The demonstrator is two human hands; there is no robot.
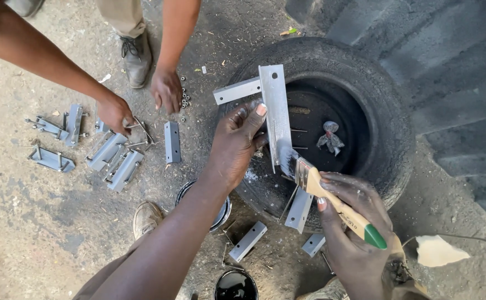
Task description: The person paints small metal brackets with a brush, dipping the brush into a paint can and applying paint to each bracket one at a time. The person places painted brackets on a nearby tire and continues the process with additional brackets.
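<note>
My left hand (236,141) grips a grey metal angle bracket (273,105) and holds it over a black tyre (376,111) lying flat on the ground. My right hand (351,222) holds a paintbrush (332,197) with a wooden handle and green tip. The brush's bristles touch the lower end of the bracket, which looks wet with silver-grey paint.
Several painted grey metal pieces (115,161) lie on the dirt at left, with another person's two hands (168,89) among them and their shoe (137,55) behind. Small nuts (185,100) lie nearby. Two paint cans (235,286) stand near my shoe (145,218). More brackets (299,209) lean on the tyre.
</note>
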